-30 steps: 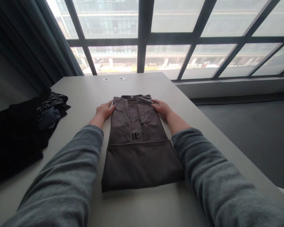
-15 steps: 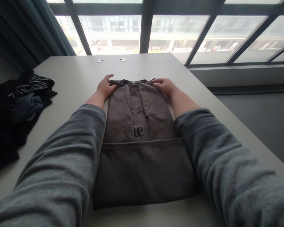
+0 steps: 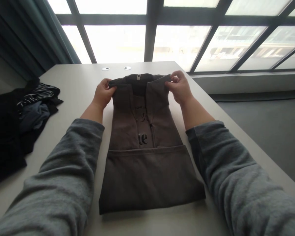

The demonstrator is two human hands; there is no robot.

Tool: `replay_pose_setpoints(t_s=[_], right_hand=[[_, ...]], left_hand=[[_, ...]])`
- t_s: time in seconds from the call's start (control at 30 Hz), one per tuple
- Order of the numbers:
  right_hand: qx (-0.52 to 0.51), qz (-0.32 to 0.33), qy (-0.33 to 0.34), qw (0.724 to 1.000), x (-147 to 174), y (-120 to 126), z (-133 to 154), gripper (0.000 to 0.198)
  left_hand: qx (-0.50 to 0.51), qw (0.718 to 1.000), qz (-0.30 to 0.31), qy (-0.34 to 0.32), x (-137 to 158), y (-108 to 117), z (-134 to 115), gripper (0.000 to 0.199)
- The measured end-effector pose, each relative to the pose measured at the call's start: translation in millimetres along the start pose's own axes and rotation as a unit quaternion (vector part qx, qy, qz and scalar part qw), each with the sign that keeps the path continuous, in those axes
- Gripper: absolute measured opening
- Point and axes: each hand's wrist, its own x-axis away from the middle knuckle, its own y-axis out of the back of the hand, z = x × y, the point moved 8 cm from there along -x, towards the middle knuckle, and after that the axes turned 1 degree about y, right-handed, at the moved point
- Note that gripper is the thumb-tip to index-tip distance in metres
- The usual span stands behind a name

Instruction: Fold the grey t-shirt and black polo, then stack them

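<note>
A dark grey-brown T-shirt (image 3: 149, 177) lies in front of me, its sides folded in to the middle and its lower part folded up across the front. Black lettering shows in the gap between the folded sides. At the far end, my left hand (image 3: 103, 93) pinches the shirt's left shoulder corner between thumb and fingers. My right hand (image 3: 180, 87) grips the opposite shoulder corner the same way. Between them the neckline is lifted off the table, with a small pale label (image 3: 138, 77) at the back of the collar.
The shirt rests on a white table (image 3: 76, 85). A heap of dark clothes (image 3: 36, 111) lies at the left edge. Two white oval fittings (image 3: 127, 68) sit near the far edge, before a large window (image 3: 115, 39). A curtain (image 3: 36, 32) hangs at far left.
Both hands have closed on the shoulder corners and raised the collar end off the table. The right hand has risen more, and the label shows more clearly. The view has tilted up slightly.
</note>
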Motion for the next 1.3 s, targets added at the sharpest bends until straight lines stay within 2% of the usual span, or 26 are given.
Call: replay_pose_setpoints(t_s=[0.1, 0.17, 0.3, 0.47, 0.57, 0.67, 0.83, 0.93, 1.07, 1.13, 1.2, 1.3], right_hand=[[-0.016, 0.009, 0.011, 1.000, 7, 4, 18, 0.055], [-0.021, 0.017, 0.019, 0.999, 17, 6, 33, 0.053], [0.004, 0.035, 0.022, 0.999, 48, 16, 63, 0.027], [0.098, 0.092, 0.066, 0.989, 91, 22, 92, 0.005], [0.167, 0.179, 0.094, 0.965, 113, 13, 91, 0.007], [0.236, 0.293, 0.104, 0.921, 131, -1, 79, 0.020], [0.277, 0.368, 0.125, 0.879, 138, -4, 79, 0.026], [0.274, 0.403, 0.124, 0.864, 138, -4, 85, 0.020], [0.280, 0.411, 0.110, 0.860, 135, -5, 93, 0.019], [0.298, 0.404, 0.108, 0.858, 134, -8, 94, 0.021], [0.328, 0.372, 0.109, 0.861, 131, -8, 93, 0.023], [0.360, 0.277, 0.109, 0.884, 123, -3, 92, 0.022]], left_hand=[[0.019, 1.000, -0.005, -0.009, 18, 10, -18, 0.025], [0.026, 1.000, -0.005, -0.007, 33, 18, -30, 0.027], [0.013, 0.999, 0.031, 0.003, 64, 29, -56, 0.034], [-0.041, 0.991, 0.123, -0.027, 103, 29, -87, 0.035], [-0.141, 0.964, 0.217, -0.058, 124, 17, -95, 0.023], [-0.204, 0.923, 0.318, -0.073, 141, 4, -92, 0.020], [-0.208, 0.892, 0.398, -0.050, 149, 1, -94, 0.028], [-0.241, 0.891, 0.383, -0.038, 144, -2, -100, 0.030], [-0.319, 0.904, 0.272, -0.082, 138, -13, -119, 0.041], [-0.328, 0.905, 0.247, -0.113, 142, -27, -127, 0.044], [-0.356, 0.892, 0.252, -0.116, 149, -40, -123, 0.050], [-0.418, 0.854, 0.304, -0.063, 159, -56, -97, 0.061]])
